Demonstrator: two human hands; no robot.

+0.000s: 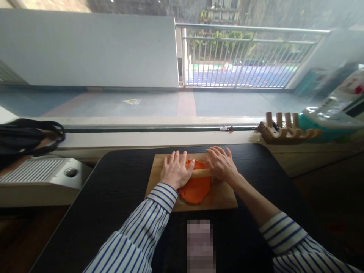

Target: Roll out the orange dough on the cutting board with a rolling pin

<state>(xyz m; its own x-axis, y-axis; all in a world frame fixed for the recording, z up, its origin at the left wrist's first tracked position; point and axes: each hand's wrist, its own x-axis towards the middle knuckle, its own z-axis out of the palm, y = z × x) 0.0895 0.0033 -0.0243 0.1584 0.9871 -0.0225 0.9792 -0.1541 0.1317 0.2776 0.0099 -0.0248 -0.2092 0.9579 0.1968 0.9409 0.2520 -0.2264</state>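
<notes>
Black table wide around board, left hand, right hand flat (unclenched) on rolling pin, orange dough

Shirt: long-sleeved, of white cloth with thin dark-blue stripes, the same on both arms.
Left sleeve: comes in from 7 o'clock. The stripes run lengthwise along the arm, and the cloth is loose and softly creased.
Left cuff: a broad band at the wrist, where the stripes curve across the arm.
Right sleeve: comes in from 4 o'clock. It ends well short of the wrist in a wide, rounded edge, and the forearm beyond it is uncovered.
Left hand: bare, just past the cuff, at 12 o'clock from it.
Right hand: bare, fingers uncovered.
</notes>
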